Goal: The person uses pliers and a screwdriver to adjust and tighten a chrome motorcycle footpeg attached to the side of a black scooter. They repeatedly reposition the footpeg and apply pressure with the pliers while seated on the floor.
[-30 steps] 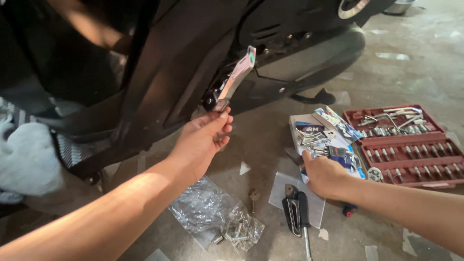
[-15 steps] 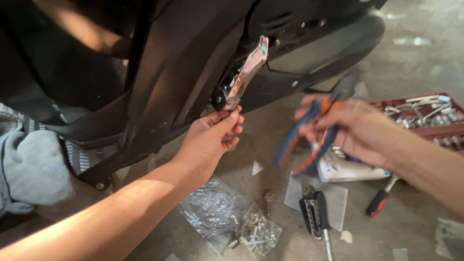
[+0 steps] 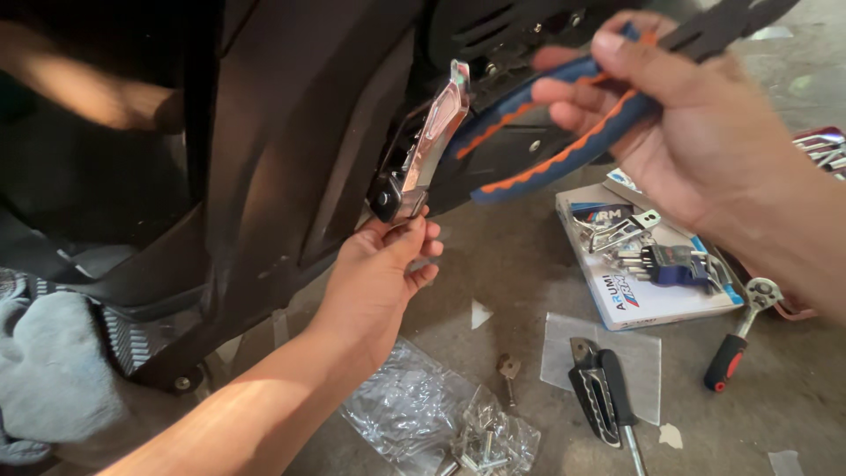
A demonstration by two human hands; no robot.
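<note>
- Pliers (image 3: 564,145) with blue and orange grips sit clasped in the right hand (image 3: 696,132), fingers wrapped over both handles, raised just beside the dark bodywork (image 3: 291,150) of a vehicle.
- Left hand (image 3: 383,282) reaches up from below and pinches the lower end of a silver metal footpeg bracket (image 3: 432,150) that stands tilted against the bodywork; fingertips touch its black base.
- Pliers' handle ends point toward the bracket, close to it; whether they touch cannot be told.
- Concrete floor (image 3: 511,256) below carries a flat box (image 3: 652,291) with small metal parts on top, just under the right forearm.
- Ratchet (image 3: 740,339) with a red and black grip lies right of the box.
- Black footpeg (image 3: 595,388) rests on a clear sheet, near a small key (image 3: 508,370).
- Crumpled clear plastic bag (image 3: 423,410) with bolts lies under the left forearm.
- Grey cloth (image 3: 48,370) lies at the far left.
</note>
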